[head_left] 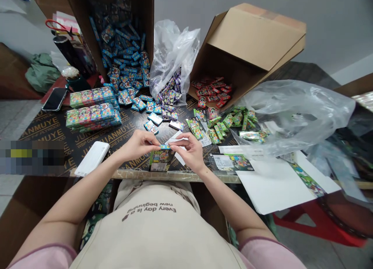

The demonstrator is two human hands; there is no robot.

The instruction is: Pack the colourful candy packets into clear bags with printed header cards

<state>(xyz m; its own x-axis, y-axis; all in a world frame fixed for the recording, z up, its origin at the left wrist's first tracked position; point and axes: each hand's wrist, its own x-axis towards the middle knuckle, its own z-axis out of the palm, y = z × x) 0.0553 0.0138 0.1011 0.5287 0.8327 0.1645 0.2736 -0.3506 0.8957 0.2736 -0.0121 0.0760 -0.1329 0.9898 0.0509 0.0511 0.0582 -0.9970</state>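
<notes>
Between both sets of fingertips is a small blue printed box [165, 147], seen edge-on. My left hand [142, 142] pinches its left end, and my right hand [189, 149] pinches the right end. Just below the box lies a dark green printed packet [161, 160] with a pale label, at the table's front edge. A white paper sheet [174, 138] shows partly behind my right fingers. Small blue boxes [151, 126] and purple boxes [176, 125] lie loose a little beyond my hands.
Open cartons hold many blue boxes [125, 47] and red boxes [214, 91]. Green packs [223, 129] lie right of centre beside a clear plastic bag [300, 109]. Stacked wrapped packs [91, 115], a phone [55, 99] and a white power bank [92, 158] sit left. White sheets [268, 187] overhang the front edge.
</notes>
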